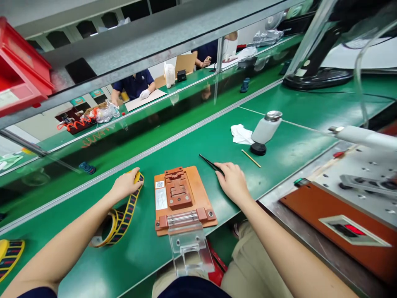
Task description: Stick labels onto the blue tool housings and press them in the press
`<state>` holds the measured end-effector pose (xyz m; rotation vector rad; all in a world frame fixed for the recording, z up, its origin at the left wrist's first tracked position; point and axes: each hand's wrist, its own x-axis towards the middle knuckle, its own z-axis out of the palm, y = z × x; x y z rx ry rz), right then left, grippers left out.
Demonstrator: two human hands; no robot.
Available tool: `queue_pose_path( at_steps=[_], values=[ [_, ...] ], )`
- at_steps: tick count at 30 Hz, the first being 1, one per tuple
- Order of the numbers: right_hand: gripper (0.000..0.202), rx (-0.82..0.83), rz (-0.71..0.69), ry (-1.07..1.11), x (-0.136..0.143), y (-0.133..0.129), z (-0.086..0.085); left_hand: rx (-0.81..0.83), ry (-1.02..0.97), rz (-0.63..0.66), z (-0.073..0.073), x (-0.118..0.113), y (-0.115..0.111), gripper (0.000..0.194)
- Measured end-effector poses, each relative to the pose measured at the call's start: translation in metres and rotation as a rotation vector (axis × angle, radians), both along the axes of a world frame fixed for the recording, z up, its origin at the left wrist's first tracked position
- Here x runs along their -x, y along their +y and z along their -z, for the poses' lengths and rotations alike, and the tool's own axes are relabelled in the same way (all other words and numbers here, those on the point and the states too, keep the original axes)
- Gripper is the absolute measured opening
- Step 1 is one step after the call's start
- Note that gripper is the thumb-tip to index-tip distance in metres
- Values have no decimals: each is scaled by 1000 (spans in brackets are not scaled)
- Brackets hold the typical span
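Note:
My left hand [125, 184] is closed on the free end of a yellow tape [128, 213] that carries a row of dark pieces. The rest of this tape curls into a roll on the green bench, partly behind my forearm. Between my hands lies an orange-brown fixture [201, 186] with a raised brown block [178, 190] on it. Its hinged clear plastic cover [192, 250] is swung back toward me, over the bench edge. To the right of the fixture, my right hand [231, 182] grips black tweezers [209, 162], their tips pointing away to the left.
A dispenser bottle [266, 128], white tissue [241, 134], black round cap [258, 149] and thin stick [251, 158] lie at the right. A machine with an orange front [310, 219] borders the bench. Overhead runs a metal shelf [139, 41]. Two people sit beyond.

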<state>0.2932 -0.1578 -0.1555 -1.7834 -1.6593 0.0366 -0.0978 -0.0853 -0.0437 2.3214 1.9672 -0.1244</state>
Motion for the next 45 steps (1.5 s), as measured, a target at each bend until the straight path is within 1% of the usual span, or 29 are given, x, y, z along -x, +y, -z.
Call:
queue_pose_path(
  at_steps=[2,4,8,11,13,16,20,24,29,33,36,40,42,44,45],
  values=[
    [35,0,-1,10,0,0,-1,-35,-23,-1,1,4,10,65],
    [33,3,3,15,0,0,-2,-65,-57,-1,-3,8,13,63],
    [32,3,2,26,0,-1,-3,-94,-123,25,-17,20,4,53],
    [32,-15,2,40,1,-1,-4,-50,-137,70,-25,29,-5,61],
    [33,-15,7,49,2,0,-4,-40,-121,75,-24,33,-7,66],
    [33,8,9,54,2,-1,-5,-79,-97,43,-16,32,-4,59],
    [32,16,1,52,2,-2,-7,-116,-101,27,-6,27,3,56],
    [31,32,11,38,2,-2,-7,-141,-65,29,-1,21,10,50],
    [31,49,10,51,2,-1,-7,-130,14,14,4,11,24,56],
    [31,66,8,60,2,-1,-9,-131,50,33,7,0,33,56],
    [30,73,24,54,2,-2,-11,-157,70,39,6,-4,30,57],
    [30,104,34,53,4,-3,-13,-228,90,47,-4,-10,17,65],
    [30,118,38,53,5,-3,-15,-263,43,83,-8,-20,13,66],
    [30,134,62,56,6,-3,-16,-244,-124,119,-7,-38,10,65],
    [31,145,81,55,7,-3,-17,-213,-233,134,-5,-51,9,65]
  ],
)
